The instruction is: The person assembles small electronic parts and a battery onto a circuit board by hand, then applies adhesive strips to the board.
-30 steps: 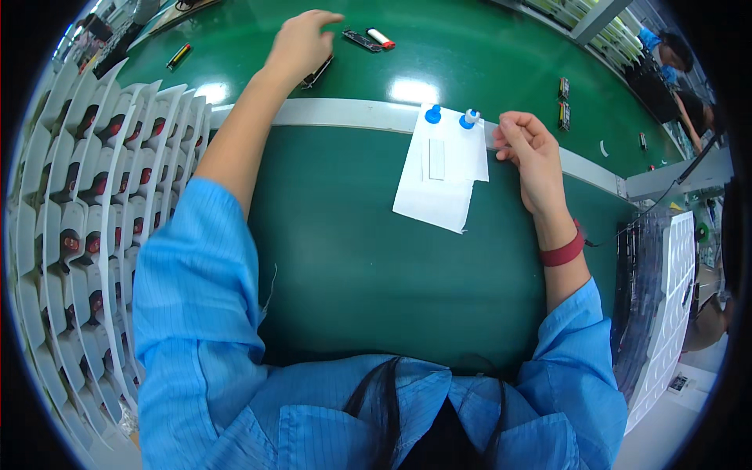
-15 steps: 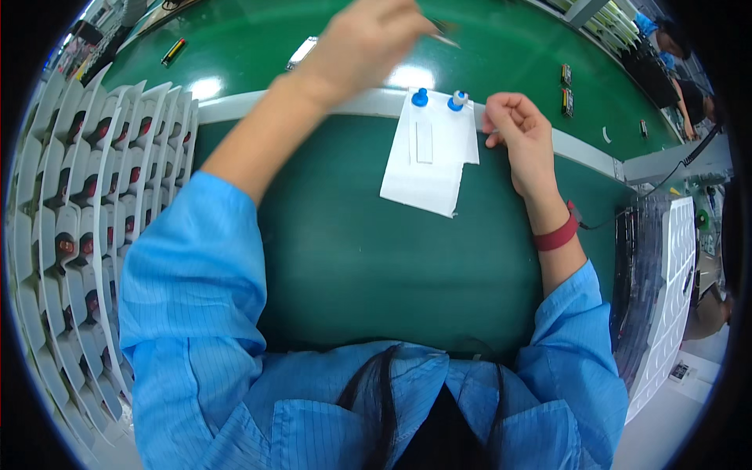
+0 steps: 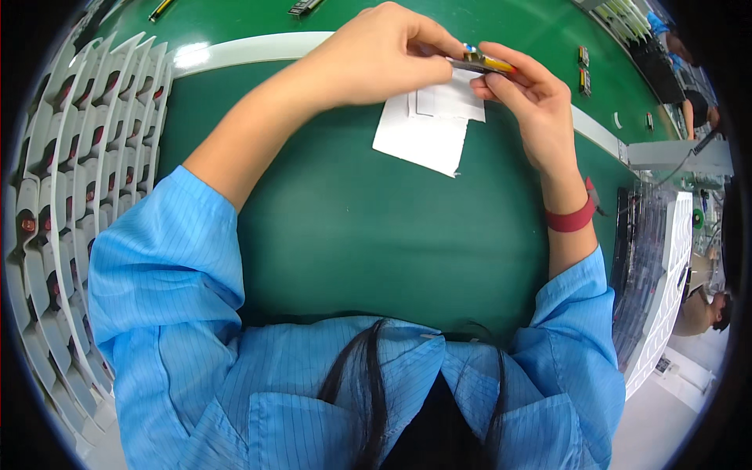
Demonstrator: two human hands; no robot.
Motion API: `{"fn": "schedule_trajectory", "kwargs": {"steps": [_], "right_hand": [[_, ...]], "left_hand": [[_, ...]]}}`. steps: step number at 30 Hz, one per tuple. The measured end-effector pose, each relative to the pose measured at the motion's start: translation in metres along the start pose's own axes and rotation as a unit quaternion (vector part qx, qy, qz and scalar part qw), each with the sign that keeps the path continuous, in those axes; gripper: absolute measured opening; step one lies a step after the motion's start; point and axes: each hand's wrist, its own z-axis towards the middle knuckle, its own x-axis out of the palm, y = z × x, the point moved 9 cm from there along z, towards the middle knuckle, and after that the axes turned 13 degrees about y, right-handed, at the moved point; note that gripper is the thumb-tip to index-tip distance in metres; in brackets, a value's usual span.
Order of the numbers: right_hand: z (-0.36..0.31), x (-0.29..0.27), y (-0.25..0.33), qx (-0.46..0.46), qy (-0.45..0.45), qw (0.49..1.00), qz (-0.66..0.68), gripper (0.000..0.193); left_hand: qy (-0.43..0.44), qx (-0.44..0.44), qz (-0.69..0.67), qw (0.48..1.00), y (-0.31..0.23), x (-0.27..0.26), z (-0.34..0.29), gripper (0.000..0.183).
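Part: a small thin stick-shaped part (image 3: pixel 482 61), dark at the left end, yellow and red toward the right, with a bit of blue on top. It is too small to tell more.
Where it is: up in the air over the far edge of the white paper (image 3: pixel 427 129), between the 2 hands.
Left hand (image 3: pixel 384 55): fingers curled tight, pinching the dark left end of the part.
Right hand (image 3: pixel 529 102): fingers bent, thumb and fingertips closed on the yellow and red end of the part. A red band (image 3: pixel 570 219) sits on this wrist.
Paper: white sheet lying flat on the green table (image 3: pixel 345 227), with a smaller white piece (image 3: pixel 442 102) on top of it. The hands hide its far edge.
Left side: rows of white trays (image 3: pixel 70 180) with small dark parts in their slots, beside the left arm.
Right side: a dark rack (image 3: pixel 654 258) with a white edge, near the right elbow.
Far off: a white strip (image 3: pixel 251 48) runs across the table behind the hands. Beyond it lie a few small parts (image 3: pixel 583 66), well apart from the hands.
Clothes: blue sleeves (image 3: pixel 168 258) on both arms.
In the way: the left hand covers part of the part, so its whole shape does not show.
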Motion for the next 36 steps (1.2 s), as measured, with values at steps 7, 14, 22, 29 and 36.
{"fn": "schedule_trajectory", "kwargs": {"steps": [7,14,22,29,36], "right_hand": [[-0.016,0.022,0.065,-0.251,-0.097,0.86,-0.433,0.029],[-0.004,0.014,0.045,-0.169,-0.036,0.899,-0.402,0.023],[-0.004,0.017,0.04,-0.117,0.012,0.906,-0.406,0.022],[-0.005,0.008,0.05,-0.151,0.041,0.952,-0.265,0.017],[0.001,0.003,0.007,0.055,0.114,0.992,-0.002,0.029]], "left_hand": [[0.081,-0.005,-0.401,0.912,0.034,0.008,0.004,0.031],[-0.106,0.177,0.392,0.897,-0.027,0.008,-0.01,0.023],[-0.069,0.231,0.433,0.869,-0.031,0.022,-0.012,0.025],[-0.066,0.227,0.332,0.913,-0.027,0.012,-0.011,0.025],[0.03,0.076,0.066,0.994,-0.01,0.013,-0.001,0.018]]}}
